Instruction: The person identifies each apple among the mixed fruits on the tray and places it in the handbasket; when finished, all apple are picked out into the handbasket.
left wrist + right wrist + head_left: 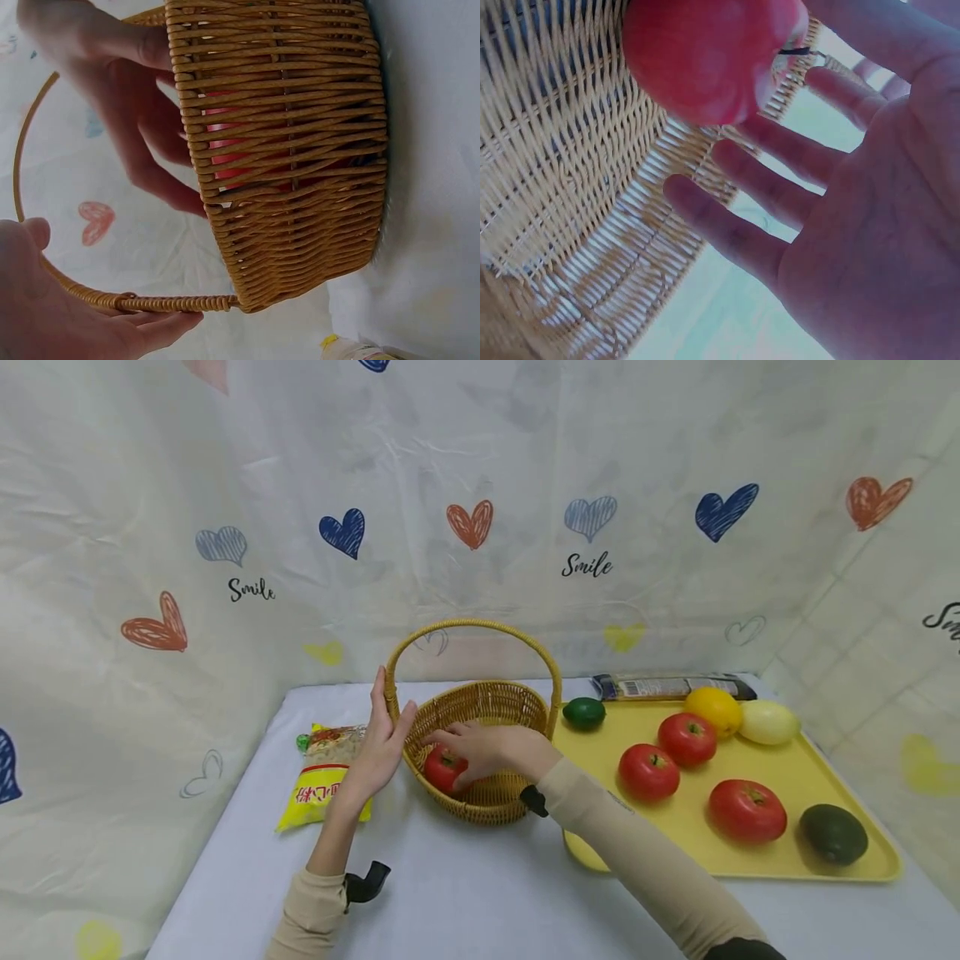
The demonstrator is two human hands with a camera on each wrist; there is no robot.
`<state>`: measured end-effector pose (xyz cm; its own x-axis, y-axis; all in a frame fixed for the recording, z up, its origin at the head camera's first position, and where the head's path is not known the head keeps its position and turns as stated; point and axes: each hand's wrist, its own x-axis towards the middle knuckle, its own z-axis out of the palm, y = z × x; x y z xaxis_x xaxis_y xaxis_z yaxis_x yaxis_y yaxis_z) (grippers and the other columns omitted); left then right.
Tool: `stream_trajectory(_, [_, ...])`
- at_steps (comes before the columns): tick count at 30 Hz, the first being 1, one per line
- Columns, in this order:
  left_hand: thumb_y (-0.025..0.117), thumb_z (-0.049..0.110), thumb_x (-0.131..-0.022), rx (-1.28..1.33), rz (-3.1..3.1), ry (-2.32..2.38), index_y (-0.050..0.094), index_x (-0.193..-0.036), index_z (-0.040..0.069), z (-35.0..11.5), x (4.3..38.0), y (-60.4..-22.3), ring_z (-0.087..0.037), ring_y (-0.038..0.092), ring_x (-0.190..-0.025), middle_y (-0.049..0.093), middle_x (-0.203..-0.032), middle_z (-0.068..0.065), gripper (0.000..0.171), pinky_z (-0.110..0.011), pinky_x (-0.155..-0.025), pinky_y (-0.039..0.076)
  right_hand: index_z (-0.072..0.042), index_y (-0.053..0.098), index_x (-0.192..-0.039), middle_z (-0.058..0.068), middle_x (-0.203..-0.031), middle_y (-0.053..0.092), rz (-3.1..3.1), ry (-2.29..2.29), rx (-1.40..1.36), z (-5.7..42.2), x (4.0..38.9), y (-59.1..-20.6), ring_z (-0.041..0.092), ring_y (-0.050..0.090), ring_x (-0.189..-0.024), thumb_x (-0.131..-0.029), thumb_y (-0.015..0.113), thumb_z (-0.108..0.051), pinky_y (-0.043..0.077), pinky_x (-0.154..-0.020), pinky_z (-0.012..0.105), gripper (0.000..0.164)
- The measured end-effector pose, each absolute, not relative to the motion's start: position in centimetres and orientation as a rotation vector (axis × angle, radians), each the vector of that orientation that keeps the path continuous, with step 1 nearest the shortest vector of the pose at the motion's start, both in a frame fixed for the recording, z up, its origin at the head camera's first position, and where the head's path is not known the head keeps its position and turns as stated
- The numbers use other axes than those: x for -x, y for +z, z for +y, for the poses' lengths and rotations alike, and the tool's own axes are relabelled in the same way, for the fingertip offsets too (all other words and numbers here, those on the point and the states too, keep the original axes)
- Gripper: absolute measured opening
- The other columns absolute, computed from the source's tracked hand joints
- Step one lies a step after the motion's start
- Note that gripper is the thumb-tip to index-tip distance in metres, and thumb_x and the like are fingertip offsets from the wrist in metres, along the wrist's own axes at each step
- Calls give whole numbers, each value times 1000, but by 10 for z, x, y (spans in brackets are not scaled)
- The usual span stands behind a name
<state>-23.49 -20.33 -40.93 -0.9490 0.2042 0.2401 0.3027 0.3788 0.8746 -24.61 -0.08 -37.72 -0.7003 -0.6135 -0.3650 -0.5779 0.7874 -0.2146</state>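
At the centre of the white-covered table, a wicker basket with a raised handle contains one red fruit, on its left side. The right hand reaches over this fruit, fingers loosely extended and not clenched; whether it bears any weight cannot be told. The left hand, fingers straight and thumb apart, rests against the left of the handle.

A yellow tray holds seven fruits: three red fruits, one orange, one pale oval fruit, one small green fruit and one dark green fruit.

The tray's left edge lies just beside the basket; a long packet lines its far edge. White cloth separates the basket from one yellow bag and extends in front.
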Motion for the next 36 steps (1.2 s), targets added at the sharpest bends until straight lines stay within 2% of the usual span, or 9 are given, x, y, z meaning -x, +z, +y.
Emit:
stream_trajectory(3, [36,54,-109,466,-2536,-1629,-17,-161,40,-204,235,-409,-25,-5,-163,-15,-173,8,76,-62,-130,8,-31,30,-160,7,-160,40,2594,-143,872,9,241,-375,28,40,-148,-95,72,-41,44,-118,50,78])
stream_trajectory(11, [36,55,-108,471,-2535,-1621,-17,-163,35,-206,234,-411,-26,-5,-163,-15,-173,7,79,-61,-130,8,-27,27,-162,12,-165,33,2624,-319,931,48,224,-380,38,32,-154,-99,67,-40,35,-122,58,76])
stream_trajectory(18, [38,47,-110,487,-2511,-1638,-16,-163,35,-204,236,-412,-26,-4,-163,-14,-173,5,77,-58,-130,10,-23,29,-162,12,-160,39,2695,-466,1006,81,208,-387,37,36,-149,-100,64,-43,36,-120,61,74])
stream_trajectory(26, [39,49,-109,498,-2507,-1647,-17,-162,36,-203,237,-412,-26,-5,-162,-15,-173,5,78,-58,-131,8,-20,40,-157,7,-156,46,2803,-531,1008,111,182,-389,34,42,-146,-99,65,-43,35,-119,62,67])
stream_trajectory(32, [40,49,-109,496,-2516,-1633,-17,-163,34,-204,237,-414,-27,-7,-162,-16,-173,6,79,-62,-129,6,-27,44,-155,6,-157,46,2952,-608,995,137,165,-403,30,38,-148,-97,69,-42,24,-120,66,64])
stream_trajectory(36, [40,49,-109,503,-2515,-1647,-17,-163,34,-205,238,-414,-27,-6,-162,-17,-173,6,80,-60,-130,8,-30,45,-154,9,-158,43,3036,-685,943,155,158,-415,31,36,-148,-96,72,-38,20,-119,68,65])
